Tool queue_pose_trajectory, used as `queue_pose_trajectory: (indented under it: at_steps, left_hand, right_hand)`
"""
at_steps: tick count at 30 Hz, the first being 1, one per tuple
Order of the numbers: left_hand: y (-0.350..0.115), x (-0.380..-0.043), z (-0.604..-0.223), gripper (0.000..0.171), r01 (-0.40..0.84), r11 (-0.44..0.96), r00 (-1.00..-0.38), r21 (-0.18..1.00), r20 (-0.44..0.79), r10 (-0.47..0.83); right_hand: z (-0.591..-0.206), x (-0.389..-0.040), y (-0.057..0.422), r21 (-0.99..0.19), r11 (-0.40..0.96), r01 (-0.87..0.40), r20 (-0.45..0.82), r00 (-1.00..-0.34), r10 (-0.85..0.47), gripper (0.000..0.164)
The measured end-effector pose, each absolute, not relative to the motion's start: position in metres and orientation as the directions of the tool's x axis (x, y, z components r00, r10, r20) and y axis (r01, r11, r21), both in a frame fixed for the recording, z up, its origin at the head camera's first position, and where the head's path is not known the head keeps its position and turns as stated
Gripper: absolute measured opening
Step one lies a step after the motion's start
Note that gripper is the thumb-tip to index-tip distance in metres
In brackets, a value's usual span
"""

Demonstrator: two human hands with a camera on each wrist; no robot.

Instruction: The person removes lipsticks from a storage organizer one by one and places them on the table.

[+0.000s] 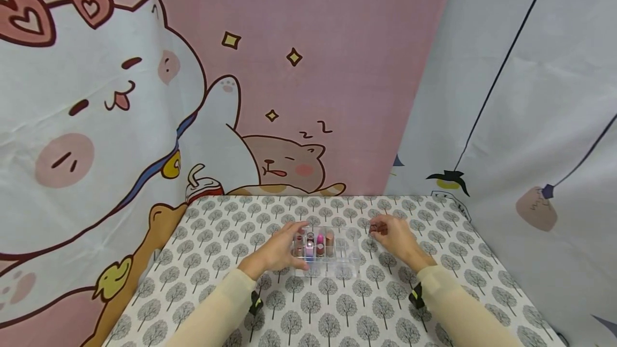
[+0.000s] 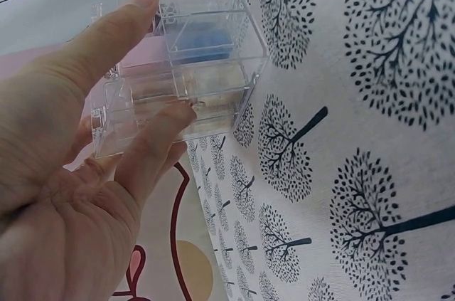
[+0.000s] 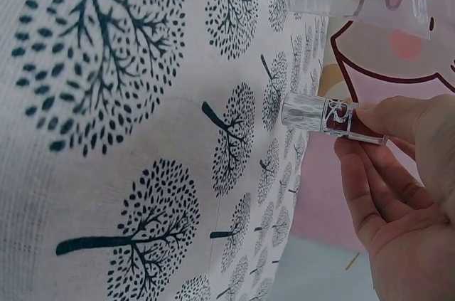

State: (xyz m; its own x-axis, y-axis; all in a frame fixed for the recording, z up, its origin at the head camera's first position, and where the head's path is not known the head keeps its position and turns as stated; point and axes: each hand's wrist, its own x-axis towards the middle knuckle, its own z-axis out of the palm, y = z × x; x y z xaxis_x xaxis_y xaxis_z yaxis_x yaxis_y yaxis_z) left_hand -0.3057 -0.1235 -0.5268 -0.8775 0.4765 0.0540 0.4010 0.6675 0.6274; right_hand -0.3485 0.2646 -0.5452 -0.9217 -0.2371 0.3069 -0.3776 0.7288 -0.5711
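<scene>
A clear plastic organizer point(image 1: 335, 269) with small compartments sits on the table. My left hand point(image 1: 278, 249) grips its left end, with the thumb on the near side and fingers on the far side; the left wrist view shows the thumb along the top edge of the organizer point(image 2: 220, 77). Several cosmetic tubes stand in its left and middle compartments, among them a brown tube point(image 1: 330, 242) and a lilac one point(image 1: 309, 249). Right of the organizer, my right hand point(image 1: 396, 233) pinches a lipstick point(image 3: 334, 117) by its dark red end, its clear silvery end pointing away from the fingers.
A white tablecloth point(image 1: 310, 304) printed with grey trees covers the table. Cartoon-printed pink cloth point(image 1: 366, 68) hangs behind the far edge, and a pale cloth point(image 1: 544, 122) hangs on the right. The organizer's right-hand compartments point(image 1: 343, 248) look unfilled.
</scene>
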Motion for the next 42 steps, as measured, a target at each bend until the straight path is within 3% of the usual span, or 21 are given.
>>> queue_pose_trajectory:
  at_steps: [18, 42]
  left_hand:
    - [-0.1225, -0.3064, -0.5262, 0.125, 0.395, 0.661, -0.879, 0.638, 0.052, 0.475]
    - [-0.1224, -0.3054, -0.5263, 0.125, 0.388, 0.668, -0.883, 0.635, 0.050, 0.466]
  right_hand:
    - [-0.5525, -0.3451, 0.2606, -0.595, 0.714, -0.368, 0.282, -0.928, -0.242, 0.032]
    - [-0.5487, -0.3412, 0.2606, -0.535, 0.748, -0.393, 0.325, -0.913, -0.247, 0.037]
